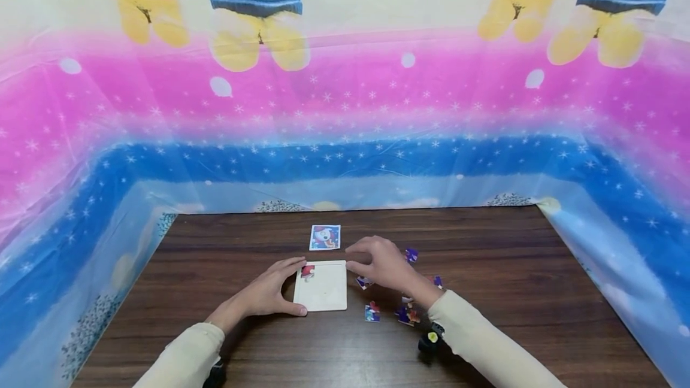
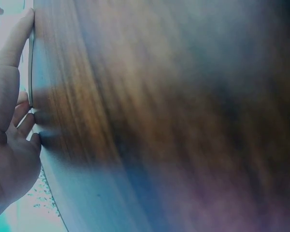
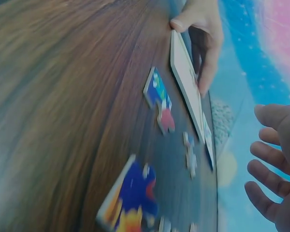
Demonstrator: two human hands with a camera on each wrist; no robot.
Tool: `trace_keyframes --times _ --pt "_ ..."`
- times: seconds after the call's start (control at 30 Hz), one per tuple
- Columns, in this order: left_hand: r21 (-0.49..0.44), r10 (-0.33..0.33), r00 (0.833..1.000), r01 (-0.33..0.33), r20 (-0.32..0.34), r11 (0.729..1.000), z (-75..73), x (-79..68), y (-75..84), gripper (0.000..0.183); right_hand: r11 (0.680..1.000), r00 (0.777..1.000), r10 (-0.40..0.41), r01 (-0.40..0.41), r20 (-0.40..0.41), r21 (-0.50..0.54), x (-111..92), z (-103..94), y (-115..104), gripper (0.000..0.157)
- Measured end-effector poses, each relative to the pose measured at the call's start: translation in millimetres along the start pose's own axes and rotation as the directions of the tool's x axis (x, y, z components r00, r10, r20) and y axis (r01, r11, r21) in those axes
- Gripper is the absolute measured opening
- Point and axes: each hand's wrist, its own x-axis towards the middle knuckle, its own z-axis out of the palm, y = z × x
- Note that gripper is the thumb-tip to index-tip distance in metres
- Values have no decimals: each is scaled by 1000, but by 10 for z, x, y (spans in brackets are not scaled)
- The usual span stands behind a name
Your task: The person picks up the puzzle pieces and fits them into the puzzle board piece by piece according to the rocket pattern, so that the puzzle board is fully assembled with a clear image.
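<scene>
The left hand (image 1: 265,291) grips the white puzzle board (image 1: 326,293) in a wide span, thumb at the near left corner and fingers up at the far left corner, while the right hand (image 1: 384,263) hovers with nothing in it, fingers loosely bent and parted. And that right hand is right up by the board's far right corner, though whether a fingertip brushes the edge is hard to say from above. The board lies flat on the dark wooden table (image 1: 232,238), and there's one red-and-white piece (image 1: 308,271) sitting in its far left corner, the rest of the face plain white! Just beyond the board lies the picture card (image 1: 325,237), a white figure on blue. Over to the right come the loose pieces: a blue-and-red piece (image 1: 372,311) on its own near the board, a dark purple cluster (image 1: 408,314) beside it, and a purple piece (image 1: 411,255) out behind the right hand. A black device (image 1: 428,343) with a yellow spot hangs under the right cuff, and the pink-and-blue backdrop (image 1: 350,160) wraps the table.
</scene>
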Motion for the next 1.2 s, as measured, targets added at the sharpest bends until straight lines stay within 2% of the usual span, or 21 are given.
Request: trace_keyframes --times 0.27,0.57,0.67,0.93,1.2 --pt "-4 14 1000 -14 -4 1000 -4 -12 2 109 999 998 25 -27 -57 -35 -309 -248 147 40" --pt "-3 12 1000 -12 -3 1000 -6 -12 -8 110 993 991 42 -56 -128 -106 -629 -460 491 38" --pt "-1 12 1000 -12 -3 1000 -9 -12 -10 111 990 988 75 -90 -133 -113 -696 -484 580 38" --pt "-9 14 1000 -14 -3 1000 -16 -12 8 110 980 985 153 -161 -79 -118 -773 -437 732 37" --pt "-13 18 1000 -18 -6 1000 -6 -10 8 109 967 978 202 -206 -46 -150 -770 -371 767 32"
